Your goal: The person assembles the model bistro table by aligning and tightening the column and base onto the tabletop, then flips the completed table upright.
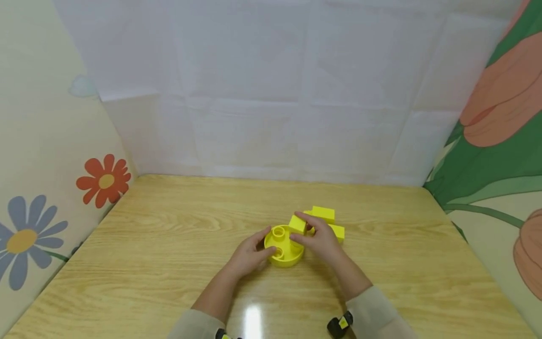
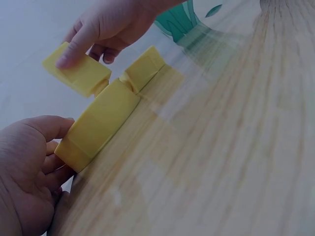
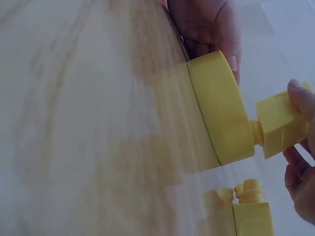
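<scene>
A round yellow base with a raised rim (image 1: 286, 263) and small round sockets (image 1: 278, 231) inside lies on the table. My left hand (image 1: 249, 254) holds it at its left side, thumb over the rim and fingers along the outer wall. Between thumb and fingers, my right hand (image 1: 319, 239) pinches a yellow block (image 1: 297, 224) above the base's right part. In the right wrist view that block (image 3: 280, 123) is tilted, its short round peg (image 3: 256, 132) pointing down at the base's top edge. The peg's tip is hidden by the base wall (image 3: 219, 108).
More yellow blocks lie right of the base: one at the back (image 1: 323, 214), another (image 1: 338, 233) partly behind my right hand. In the right wrist view, a lying block (image 3: 253, 219) shows a round peg. A white sheet (image 1: 271, 117) hangs behind the wooden table (image 1: 161, 245).
</scene>
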Available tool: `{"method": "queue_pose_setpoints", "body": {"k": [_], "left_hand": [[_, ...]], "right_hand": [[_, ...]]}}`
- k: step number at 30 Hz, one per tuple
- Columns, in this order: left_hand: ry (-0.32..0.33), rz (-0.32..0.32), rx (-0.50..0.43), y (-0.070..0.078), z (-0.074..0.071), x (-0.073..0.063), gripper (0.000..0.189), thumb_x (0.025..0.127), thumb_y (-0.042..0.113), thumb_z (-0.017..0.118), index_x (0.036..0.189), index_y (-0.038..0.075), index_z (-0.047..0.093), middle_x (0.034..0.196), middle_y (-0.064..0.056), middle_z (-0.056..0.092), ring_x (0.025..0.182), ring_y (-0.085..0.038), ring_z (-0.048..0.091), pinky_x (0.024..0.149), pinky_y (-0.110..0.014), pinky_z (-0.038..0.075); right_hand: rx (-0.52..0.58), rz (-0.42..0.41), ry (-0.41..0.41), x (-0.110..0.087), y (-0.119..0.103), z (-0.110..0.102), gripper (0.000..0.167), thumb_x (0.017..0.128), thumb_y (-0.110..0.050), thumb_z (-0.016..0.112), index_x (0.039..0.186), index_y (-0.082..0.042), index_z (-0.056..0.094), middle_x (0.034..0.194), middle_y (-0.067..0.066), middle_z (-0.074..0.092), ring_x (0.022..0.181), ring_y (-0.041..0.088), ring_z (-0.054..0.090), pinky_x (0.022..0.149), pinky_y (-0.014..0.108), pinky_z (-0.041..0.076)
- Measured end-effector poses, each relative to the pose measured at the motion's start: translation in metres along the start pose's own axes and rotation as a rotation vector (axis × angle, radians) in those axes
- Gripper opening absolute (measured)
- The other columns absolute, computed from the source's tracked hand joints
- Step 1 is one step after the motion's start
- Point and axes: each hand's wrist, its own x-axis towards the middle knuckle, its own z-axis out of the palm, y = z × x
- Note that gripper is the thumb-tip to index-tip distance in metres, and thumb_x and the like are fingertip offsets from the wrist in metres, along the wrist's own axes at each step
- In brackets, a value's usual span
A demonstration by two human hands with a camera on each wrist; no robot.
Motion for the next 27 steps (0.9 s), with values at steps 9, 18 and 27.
{"method": "queue_pose_setpoints", "body": {"k": [9,18,27], "left_hand": [[-0.002,0.006,0.012,0.0026,-0.0014,0.0017,0.065,0.092,0.023,0.068,0.146,-0.001,0.041,0.151,-0.018,0.043,0.142,-0.036,0.037,0.118,-0.051,0.027],[0.001,0.001,0.024,0.0029,-0.0013,0.0002,0.064,0.092,0.022,0.067,0.146,-0.001,0.041,0.151,-0.018,0.043,0.142,-0.037,0.037,0.118,-0.052,0.027],[-0.002,-0.007,-0.001,0.0008,-0.0003,-0.0014,0.064,0.092,0.023,0.068,0.146,0.0,0.042,0.151,-0.018,0.043,0.142,-0.037,0.036,0.118,-0.053,0.026]], "right_hand": [[-0.02,-0.126,0.027,-0.0063,0.0025,-0.0016,0.047,0.093,-0.021,0.067,0.138,-0.013,0.057,0.112,0.005,0.065,0.091,0.016,0.051,0.076,0.026,0.044],[0.091,-0.121,-0.026,-0.0054,0.0037,-0.0014,0.047,0.097,-0.018,0.059,0.143,-0.011,0.051,0.129,0.01,0.059,0.091,0.015,0.046,0.076,0.022,0.041],[0.224,0.028,-0.021,-0.0031,0.004,0.004,0.049,0.094,-0.021,0.066,0.139,-0.011,0.051,0.133,0.009,0.055,0.111,0.021,0.051,0.092,0.031,0.043]]}}
